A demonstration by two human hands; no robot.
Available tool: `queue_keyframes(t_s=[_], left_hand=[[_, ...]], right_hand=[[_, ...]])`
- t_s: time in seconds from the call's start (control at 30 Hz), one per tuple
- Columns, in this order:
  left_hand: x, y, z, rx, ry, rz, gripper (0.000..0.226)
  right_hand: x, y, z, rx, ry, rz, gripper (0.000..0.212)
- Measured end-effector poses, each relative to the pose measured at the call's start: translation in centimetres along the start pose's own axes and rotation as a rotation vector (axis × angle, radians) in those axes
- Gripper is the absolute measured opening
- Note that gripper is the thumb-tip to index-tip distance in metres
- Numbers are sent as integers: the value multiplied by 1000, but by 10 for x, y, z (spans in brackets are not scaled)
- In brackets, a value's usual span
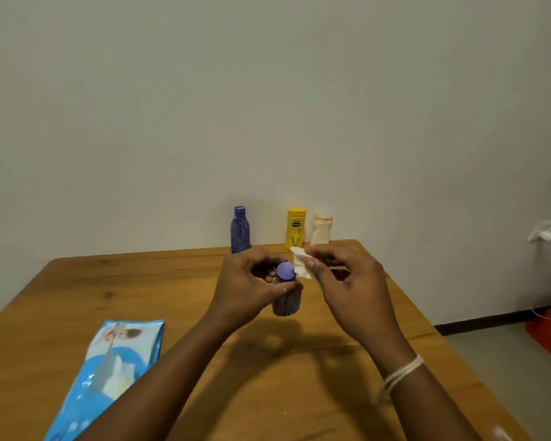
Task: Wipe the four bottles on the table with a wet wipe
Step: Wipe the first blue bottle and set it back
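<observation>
Wiping is judged to be in hand on one bottle of four: a small purple bottle with a rounded cap is gripped around its body by the left hand, lifted above the wooden table. A crumpled white wipe is pinched by the right hand, just beside the cap. Beyond the hands, a dark blue bottle, a yellow bottle and a white bottle are left standing; whether any has been wiped cannot be told. A glossy blue packet lies below the left forearm.

Four bottles show: two purple bottles, one yellow bottle, one white bottle. One wet wipe. One wipes pack.
</observation>
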State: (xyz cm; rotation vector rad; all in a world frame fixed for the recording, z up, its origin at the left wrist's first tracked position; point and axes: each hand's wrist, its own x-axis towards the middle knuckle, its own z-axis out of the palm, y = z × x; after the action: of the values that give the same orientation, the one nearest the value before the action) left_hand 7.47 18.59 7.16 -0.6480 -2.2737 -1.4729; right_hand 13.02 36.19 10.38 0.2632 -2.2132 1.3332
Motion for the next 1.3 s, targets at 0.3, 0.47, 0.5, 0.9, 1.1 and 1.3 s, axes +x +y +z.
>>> queue_keyframes(t_s=[0.3, 0.47, 0.5, 0.9, 1.1, 1.3], left_hand=[[-49, 74, -60, 43, -17, 144, 32], [-64, 94, -82, 71, -8, 187, 32], [-65, 96, -88, 73, 7, 163, 33], [-71, 118, -118, -350, -256, -31, 14], [-84, 106, -112, -404, -313, -35, 38], [-80, 112, -111, -419, -251, -46, 53]], right_hand=[[-46, -81, -7, -274, -246, -346, 22], [-60, -105, -9, -176, -199, -425, 21], [-63, -108, -9, -156, -186, -442, 22], [-77, -146, -18, 246, -171, -403, 20], [-85, -145, -25, 91, -154, -500, 24], [-89, -146, -21, 24, -232, -479, 24]])
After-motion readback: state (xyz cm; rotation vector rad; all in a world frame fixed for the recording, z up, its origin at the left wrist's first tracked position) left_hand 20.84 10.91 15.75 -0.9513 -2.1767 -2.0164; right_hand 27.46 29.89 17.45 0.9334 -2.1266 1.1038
